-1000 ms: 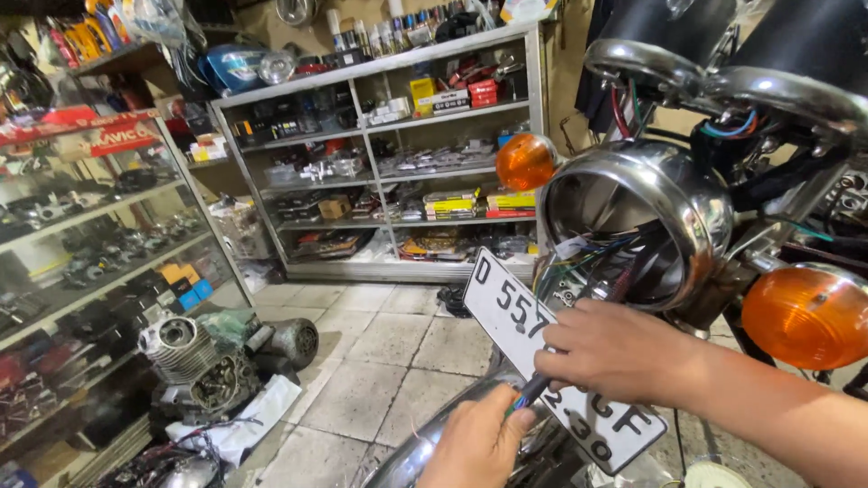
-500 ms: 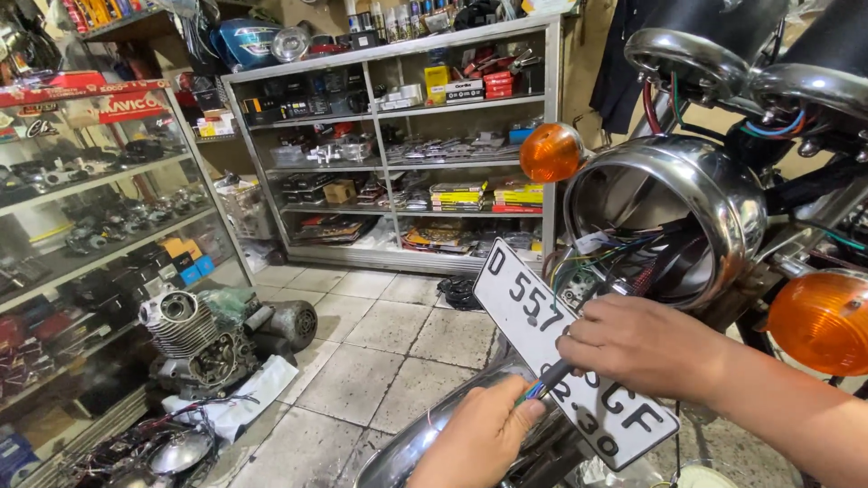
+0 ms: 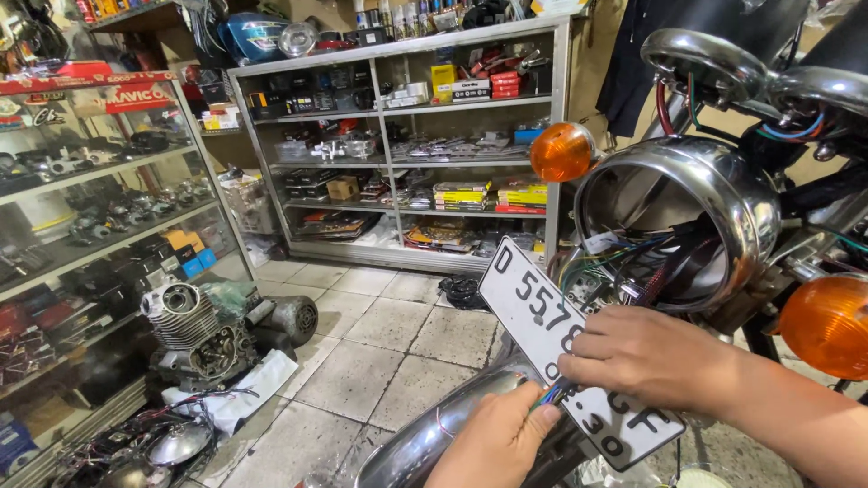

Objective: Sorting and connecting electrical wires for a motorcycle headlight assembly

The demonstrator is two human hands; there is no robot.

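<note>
Plate [image 3: 542, 316], white and oblong, slants from upper left down to lower right below the headlamp shell [image 3: 723, 208], above the fender [image 3: 425, 434]. Right hand [image 3: 646, 357] lies curled over its middle; left hand [image 3: 497, 443] pinches thin wires [image 3: 547, 396] at its lower edge. Yellow and red boxes [image 3: 493, 194] sit stacked on the shelf [image 3: 407, 163] behind; a red sign [image 3: 99, 90] tops the left cabinet [image 3: 90, 235].

My right hand [image 3: 646, 357] is over a white number plate [image 3: 579, 352] with black characters, and my left hand [image 3: 497, 443] pinches blue and green wires [image 3: 548, 395]. Shiny chrome on the headlight shell [image 3: 714, 208], chrome again on the mudguard [image 3: 425, 438]. Bright orange indicator lens [image 3: 561, 151] up there, another orange one [image 3: 825, 325] at right. Pale grey floor tiles [image 3: 380, 348] with dark joints, and a dull silver-grey engine [image 3: 194, 330] on a white cloth [image 3: 240, 398].
</note>
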